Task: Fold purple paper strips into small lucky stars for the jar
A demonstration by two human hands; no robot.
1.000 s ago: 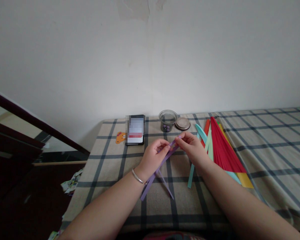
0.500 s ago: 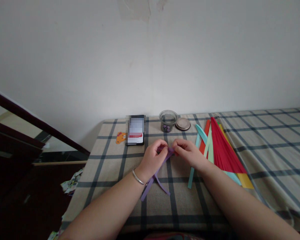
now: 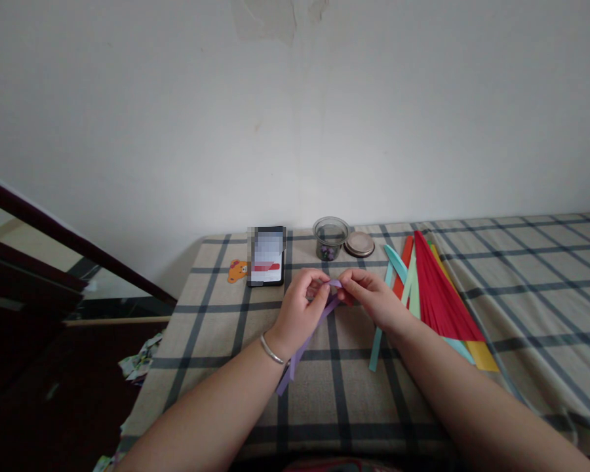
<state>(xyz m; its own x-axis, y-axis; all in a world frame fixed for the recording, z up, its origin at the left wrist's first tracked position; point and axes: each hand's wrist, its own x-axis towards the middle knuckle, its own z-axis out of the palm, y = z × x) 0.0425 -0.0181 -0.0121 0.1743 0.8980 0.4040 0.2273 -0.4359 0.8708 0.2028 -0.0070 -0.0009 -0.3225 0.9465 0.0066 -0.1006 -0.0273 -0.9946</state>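
Between my two hands is a purple paper strip point(image 3: 302, 344), its upper part bent into a small curve at the fingertips. My left hand point(image 3: 305, 303), with a silver bangle at the wrist, pinches the strip between thumb and fingers. On the other side my right hand point(image 3: 371, 296) pinches the curved part close by. Tails of purple strip hang down toward the left forearm and lie over the checked cloth. Just beyond the hands stands a clear plastic tub point(image 3: 330, 236) with small purple pieces in its bottom.
A round lid point(image 3: 360, 244) lies beside the tub. To the left are a phone point(image 3: 274, 278) and an orange bear cutout point(image 3: 236, 271). Red paper strips point(image 3: 442, 295) fan out at the right, with turquoise strips point(image 3: 377, 344) and other colours. A dark railing point(image 3: 78, 236) runs along the left.
The loose purple tail that curved to the right has swung left, against the other tail. The strip between my fingertips now arches upward, and my hands have risen slightly.
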